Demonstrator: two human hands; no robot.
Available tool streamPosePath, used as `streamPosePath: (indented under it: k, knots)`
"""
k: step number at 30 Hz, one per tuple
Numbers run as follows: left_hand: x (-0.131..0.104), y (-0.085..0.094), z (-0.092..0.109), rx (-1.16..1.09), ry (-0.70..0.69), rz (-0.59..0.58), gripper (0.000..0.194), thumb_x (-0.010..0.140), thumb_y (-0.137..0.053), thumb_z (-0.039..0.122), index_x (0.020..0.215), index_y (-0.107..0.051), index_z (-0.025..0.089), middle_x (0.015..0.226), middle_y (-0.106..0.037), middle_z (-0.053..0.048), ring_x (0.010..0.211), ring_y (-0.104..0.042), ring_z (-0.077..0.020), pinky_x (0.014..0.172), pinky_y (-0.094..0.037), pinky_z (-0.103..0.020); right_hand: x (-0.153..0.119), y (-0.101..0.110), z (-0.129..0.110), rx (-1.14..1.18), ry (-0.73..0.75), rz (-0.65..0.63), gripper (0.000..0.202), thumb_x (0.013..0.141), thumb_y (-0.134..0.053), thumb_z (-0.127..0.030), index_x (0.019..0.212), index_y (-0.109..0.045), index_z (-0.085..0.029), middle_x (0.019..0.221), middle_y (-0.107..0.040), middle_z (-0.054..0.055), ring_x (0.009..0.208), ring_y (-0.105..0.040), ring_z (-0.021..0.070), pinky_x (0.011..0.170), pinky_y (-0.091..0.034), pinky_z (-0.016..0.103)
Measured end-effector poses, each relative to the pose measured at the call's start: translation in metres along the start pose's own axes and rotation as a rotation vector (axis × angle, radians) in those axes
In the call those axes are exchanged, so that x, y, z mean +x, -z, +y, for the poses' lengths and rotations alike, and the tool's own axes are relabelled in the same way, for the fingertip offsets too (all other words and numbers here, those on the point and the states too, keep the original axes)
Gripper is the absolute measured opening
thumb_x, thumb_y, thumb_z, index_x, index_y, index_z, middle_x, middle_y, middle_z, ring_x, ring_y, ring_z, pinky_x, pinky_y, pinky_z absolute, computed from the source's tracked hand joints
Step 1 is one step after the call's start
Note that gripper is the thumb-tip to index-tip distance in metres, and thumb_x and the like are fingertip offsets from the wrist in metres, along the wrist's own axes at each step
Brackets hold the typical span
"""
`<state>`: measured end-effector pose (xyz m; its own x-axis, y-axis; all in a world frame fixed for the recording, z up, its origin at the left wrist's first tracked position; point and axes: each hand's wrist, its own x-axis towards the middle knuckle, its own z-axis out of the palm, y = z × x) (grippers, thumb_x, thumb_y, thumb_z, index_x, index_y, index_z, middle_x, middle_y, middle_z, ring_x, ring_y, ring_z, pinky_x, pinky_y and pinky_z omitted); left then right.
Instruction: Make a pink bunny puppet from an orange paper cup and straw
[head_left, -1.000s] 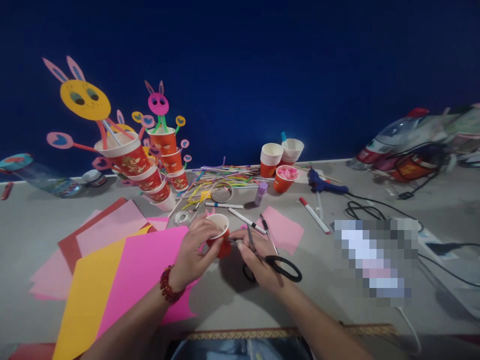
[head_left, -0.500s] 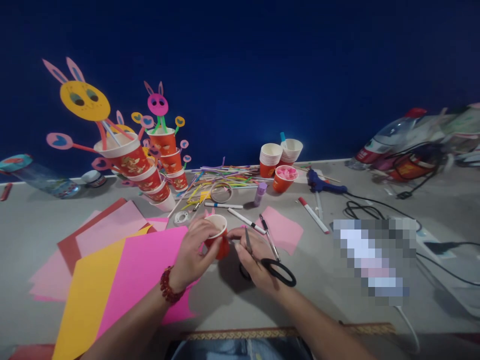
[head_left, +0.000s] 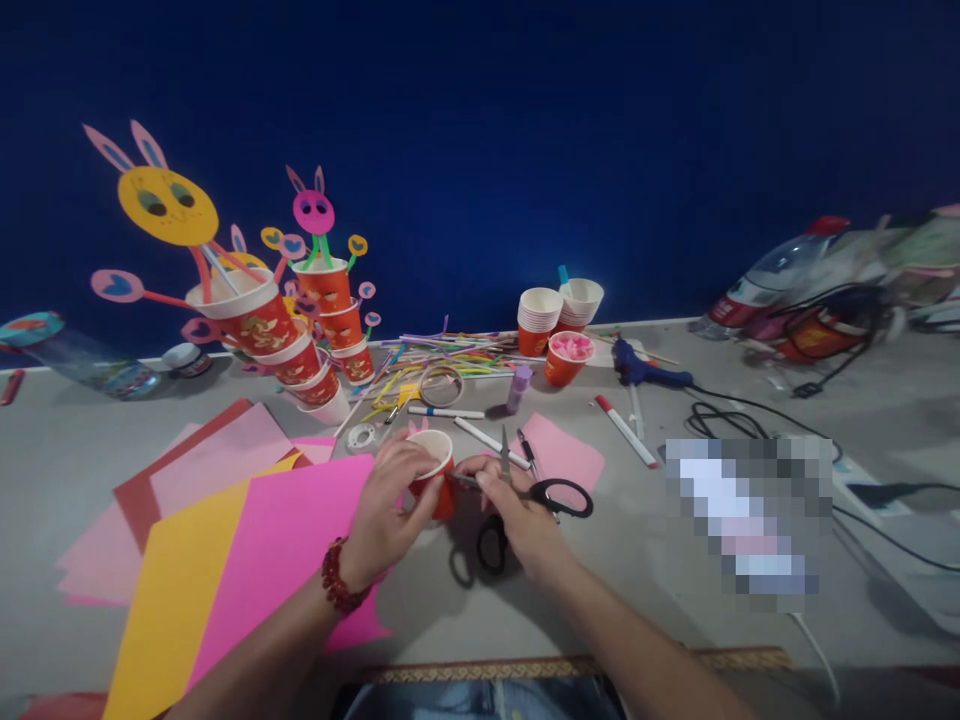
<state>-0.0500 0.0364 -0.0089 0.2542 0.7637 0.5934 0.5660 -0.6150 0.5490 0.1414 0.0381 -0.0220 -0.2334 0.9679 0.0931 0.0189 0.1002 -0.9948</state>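
My left hand (head_left: pixel 395 500) is closed around a red paper cup (head_left: pixel 445 492) with a white rim, which stands upright just above or on the table. My fingers lie over its left side and rim. A small pink bit sticks up behind the cup, too small to make out. My right hand (head_left: pixel 519 515) grips a pair of scissors (head_left: pixel 505 447) with black handles spread wide apart. One blade points up and away from me; the other reaches left toward the cup's side, and whether it touches is not clear.
Coloured paper sheets (head_left: pixel 285 540) lie left. Stacked-cup rabbit figures (head_left: pixel 255 335) stand behind them. Pipe cleaners (head_left: pixel 472 352), markers (head_left: pixel 622 430), a glue stick (head_left: pixel 518 388), and several more cups (head_left: pixel 538 330) are farther back. A blue glue gun (head_left: pixel 654 373) with its cord lies right.
My right hand has turned, and the scissors' handles have swung apart, with the right loop higher and the lower loop now in full view. My left hand stays on the cup.
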Motion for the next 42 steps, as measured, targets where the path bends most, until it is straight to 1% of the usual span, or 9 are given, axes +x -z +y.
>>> streamPosePath:
  k: [3,6,12,18,21,26,33,38,42]
  knots:
    - [-0.001,-0.002,0.001,-0.041,0.075,-0.002,0.009,0.094,-0.057,0.016,0.099,-0.063,0.021,0.091,-0.069,-0.003,0.089,-0.064,-0.0187,0.104,-0.047,-0.045,-0.001,0.004,-0.006,-0.119,0.166,-0.022,0.028,0.098,-0.048,-0.035,0.075,-0.058,-0.023,0.086,-0.068,0.003,0.083,-0.062,0.0201,0.076,-0.048,0.031]
    - [-0.001,-0.003,0.004,-0.036,0.125,-0.014,0.005,0.095,-0.057,0.020,0.097,-0.061,0.021,0.091,-0.069,-0.002,0.088,-0.066,-0.0182,0.110,-0.041,-0.048,-0.001,0.007,-0.008,-0.242,0.333,-0.033,0.027,0.099,-0.047,-0.030,0.074,-0.056,-0.023,0.098,-0.072,0.006,0.092,-0.065,0.0217,0.085,-0.048,0.034]
    - [-0.003,-0.007,0.007,-0.057,0.208,-0.070,0.006,0.098,-0.055,0.024,0.099,-0.060,0.023,0.090,-0.072,0.000,0.084,-0.069,-0.0163,0.117,-0.036,-0.049,0.000,0.002,-0.001,-0.338,0.501,0.019,0.018,0.099,-0.048,-0.024,0.089,-0.062,-0.022,0.089,-0.072,0.005,0.086,-0.066,0.0211,0.082,-0.050,0.035]
    - [-0.008,-0.011,0.004,-0.029,0.180,-0.013,0.016,0.098,-0.055,0.022,0.114,-0.059,0.025,0.102,-0.075,-0.002,0.105,-0.069,-0.0190,0.119,-0.036,-0.046,-0.006,-0.001,-0.003,-0.199,0.298,0.073,0.021,0.100,-0.049,-0.027,0.085,-0.063,-0.022,0.083,-0.067,0.002,0.079,-0.064,0.0182,0.077,-0.051,0.031]
    - [-0.007,-0.012,0.002,-0.039,0.177,-0.018,0.015,0.098,-0.056,0.023,0.112,-0.061,0.025,0.102,-0.076,-0.001,0.103,-0.069,-0.0191,0.118,-0.037,-0.046,-0.007,-0.001,-0.004,-0.148,0.274,0.087,0.015,0.099,-0.051,-0.026,0.094,-0.065,-0.023,0.083,-0.067,0.001,0.080,-0.064,0.0182,0.079,-0.052,0.030]
    - [-0.007,-0.011,0.002,-0.063,0.171,-0.015,0.014,0.097,-0.057,0.022,0.110,-0.063,0.025,0.100,-0.075,-0.002,0.097,-0.070,-0.0188,0.120,-0.034,-0.048,-0.007,0.000,-0.005,-0.106,0.284,0.057,0.019,0.098,-0.051,-0.027,0.086,-0.064,-0.023,0.079,-0.064,0.001,0.082,-0.064,0.0184,0.080,-0.053,0.031]
    - [-0.007,-0.009,0.006,-0.078,0.196,-0.028,0.010,0.098,-0.055,0.023,0.102,-0.065,0.024,0.099,-0.076,-0.003,0.097,-0.070,-0.0192,0.119,-0.033,-0.048,-0.006,-0.001,-0.006,-0.081,0.284,0.052,0.019,0.098,-0.051,-0.029,0.089,-0.066,-0.023,0.079,-0.066,0.001,0.081,-0.066,0.0182,0.079,-0.054,0.030]
    - [-0.007,-0.008,0.007,-0.086,0.175,-0.025,0.011,0.098,-0.055,0.022,0.103,-0.064,0.025,0.100,-0.075,-0.004,0.098,-0.069,-0.0197,0.117,-0.035,-0.049,-0.004,-0.002,-0.006,-0.049,0.199,0.036,0.023,0.099,-0.049,-0.033,0.092,-0.068,-0.023,0.083,-0.071,0.002,0.079,-0.067,0.0189,0.076,-0.055,0.031]
    - [-0.007,-0.007,0.008,-0.061,0.149,-0.037,0.011,0.098,-0.054,0.019,0.104,-0.063,0.024,0.102,-0.074,-0.004,0.100,-0.068,-0.0196,0.118,-0.033,-0.050,-0.005,-0.002,-0.008,-0.080,0.133,0.052,0.029,0.099,-0.047,-0.038,0.087,-0.070,-0.025,0.074,-0.068,0.001,0.068,-0.061,0.0174,0.068,-0.053,0.028]
